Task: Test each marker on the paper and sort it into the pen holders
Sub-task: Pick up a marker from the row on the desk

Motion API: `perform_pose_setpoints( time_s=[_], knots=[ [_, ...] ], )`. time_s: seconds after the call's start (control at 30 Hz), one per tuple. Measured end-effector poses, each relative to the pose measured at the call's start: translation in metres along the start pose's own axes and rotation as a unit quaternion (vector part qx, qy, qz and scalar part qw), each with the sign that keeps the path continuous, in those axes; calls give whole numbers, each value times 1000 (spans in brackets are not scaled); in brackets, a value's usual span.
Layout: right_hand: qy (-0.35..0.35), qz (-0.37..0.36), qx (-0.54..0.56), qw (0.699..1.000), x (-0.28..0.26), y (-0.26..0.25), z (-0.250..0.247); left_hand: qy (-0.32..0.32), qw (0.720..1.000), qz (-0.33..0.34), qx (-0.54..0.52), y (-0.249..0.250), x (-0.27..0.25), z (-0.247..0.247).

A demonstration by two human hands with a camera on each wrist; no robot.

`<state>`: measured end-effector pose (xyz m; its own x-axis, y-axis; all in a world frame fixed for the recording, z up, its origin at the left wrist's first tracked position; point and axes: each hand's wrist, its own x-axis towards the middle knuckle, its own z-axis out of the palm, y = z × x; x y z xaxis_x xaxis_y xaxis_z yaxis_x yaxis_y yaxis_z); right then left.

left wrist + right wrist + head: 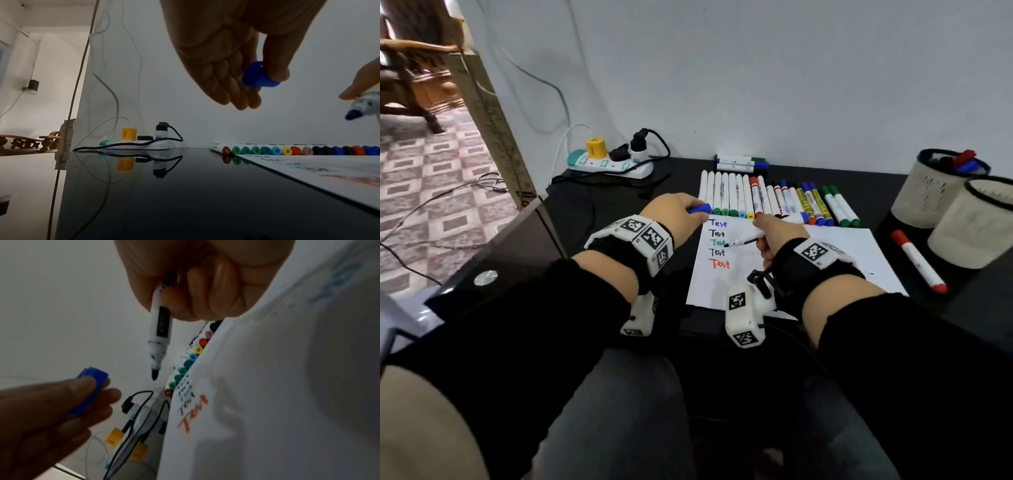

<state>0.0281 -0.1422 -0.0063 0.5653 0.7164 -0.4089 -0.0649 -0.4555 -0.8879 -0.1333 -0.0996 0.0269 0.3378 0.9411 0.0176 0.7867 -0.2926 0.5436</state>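
Dark sleeves and both wrist rigs fill the foreground; just past them right hand (pixel 777 236) grips an uncapped marker (pixel 744 242), fingers (pixel 224 293) curled round the white barrel, dark blue tip (pixel 154 375) off the paper and pointing toward the left hand. Left hand (pixel 674 212) pinches the blue cap (pixel 259 76) between thumb and the other fingers, held up off the surface just left of the paper's top edge, cap and tip near but apart. Paper (pixel 835 253) lies flat on the black surface (pixel 599 212), five "Test" lines stacked at its left: blue, black, green, black, red (pixel 719 264) lowest. Row of markers (pixel 774 202) lies side by side along the paper's far edge, cap ends touching or just over it; white barrels on the left, mixed red, blue, yellow, green toward the right. Three more markers (pixel 741 163) lie crosswise behind that row by the wall. Loose red-capped marker (pixel 917 262) rests on the surface right of the paper, in front of the holders. Two pen holders at far right, just beside each other: far one (pixel 928 195) has red and blue markers in it, near one (pixel 969 236) contents not visible. Power strip (pixel 613 164) with plugs sits at the back left of the surface
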Motion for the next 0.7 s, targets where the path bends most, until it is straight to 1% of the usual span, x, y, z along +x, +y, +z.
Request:
perform_pose_setpoints(
  time_s=[0.23,0.37,0.7],
  knots=[
    [-10,-2,-45,999,-5,11,7,3,1000,10,0,0,3,1],
    [-7,-27,-74,997,-10,12,8,-9,1000,11,6,1,2,2],
    [-15,-84,-109,990,-16,21,10,-8,1000,13,20,2,-1,5]
  ],
)
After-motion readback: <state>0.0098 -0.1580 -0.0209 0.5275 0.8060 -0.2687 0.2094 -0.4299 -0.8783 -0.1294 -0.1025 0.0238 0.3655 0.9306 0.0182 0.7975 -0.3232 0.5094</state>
